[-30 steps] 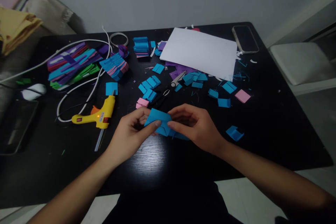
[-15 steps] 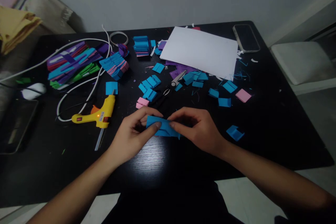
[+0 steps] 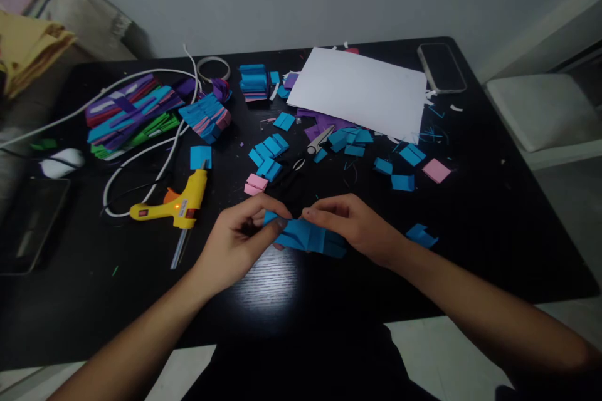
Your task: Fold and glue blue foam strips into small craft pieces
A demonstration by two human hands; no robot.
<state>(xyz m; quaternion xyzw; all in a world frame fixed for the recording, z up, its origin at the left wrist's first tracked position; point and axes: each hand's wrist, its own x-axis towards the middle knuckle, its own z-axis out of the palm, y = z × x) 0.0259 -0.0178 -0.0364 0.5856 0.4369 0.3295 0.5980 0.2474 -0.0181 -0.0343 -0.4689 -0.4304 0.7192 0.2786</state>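
Both hands meet near the front middle of the black table (image 3: pixel 493 232). My left hand (image 3: pixel 235 244) pinches the left end of a folded blue paper piece (image 3: pixel 308 237) between thumb and fingers. My right hand (image 3: pixel 360 225) grips the same paper from above and the right, its fingers curled over the far edge. The paper lies low over the table, with creases showing on its near face. Several small folded blue paper squares (image 3: pixel 268 153) and a pink folded piece (image 3: pixel 255 184) lie just beyond the hands, beside a pair of scissors (image 3: pixel 305 158).
A yellow glue gun (image 3: pixel 176 203) with a lit indicator lies left of my hands, its white cable looping back. Stacks of coloured paper strips (image 3: pixel 132 113) sit at the far left. A white sheet (image 3: pixel 360 93) and a phone (image 3: pixel 441 67) lie at the back. More blue pieces (image 3: pixel 421 235) lie to the right.
The blue paper has been lowered and drawn out wider to the right. My right hand has slid right along it and turned flatter; my left hand stayed in place.
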